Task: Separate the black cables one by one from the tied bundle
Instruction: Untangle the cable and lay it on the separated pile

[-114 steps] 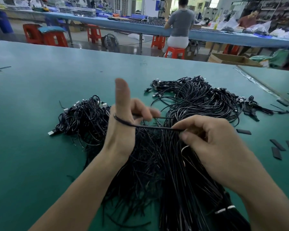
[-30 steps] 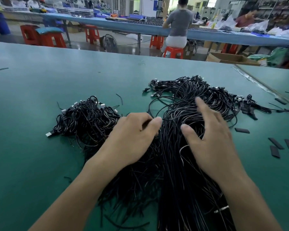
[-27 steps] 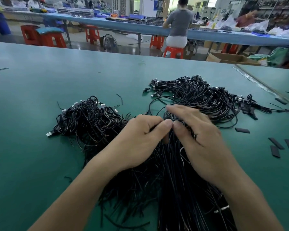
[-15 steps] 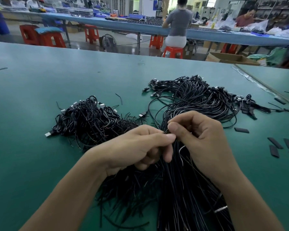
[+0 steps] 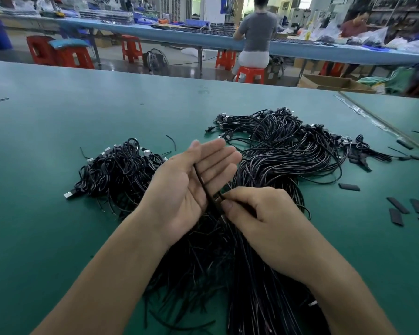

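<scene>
Green covering ran across the whole table (image 5: 41, 238), and beyond its far edge a person (image 5: 257, 32) in a grey top sat on an orange stool (image 5: 249, 74) at another long table. A cardboard box (image 5: 334, 83) stood on the floor behind, its contents out of sight. On the left of the work area lay a loose pile (image 5: 116, 172) of black cables with plugs showing, set apart from the main mass. Just right of it the left hand (image 5: 189, 187) was held palm up, fingers straight and relaxed, gripping nothing. One cable (image 5: 202, 181) lay across that palm, its long axis running diagonally from the base of the fingers down and right toward the wearer. The right hand (image 5: 259, 211) pinched that cable between thumb and forefinger near the heel of the left palm, its other fingers curled. Beneath and beyond both hands sprawled the bundle (image 5: 288, 160), its strands fanning toward the wearer and looping out to the far right, so the pinched cable sat at its left flank. By my judgement the loose pile, lying to the left, was nearer the left hand, so the cable would likely have to travel leftward. At the right edge short black strips (image 5: 397, 209) lay scattered.
</scene>
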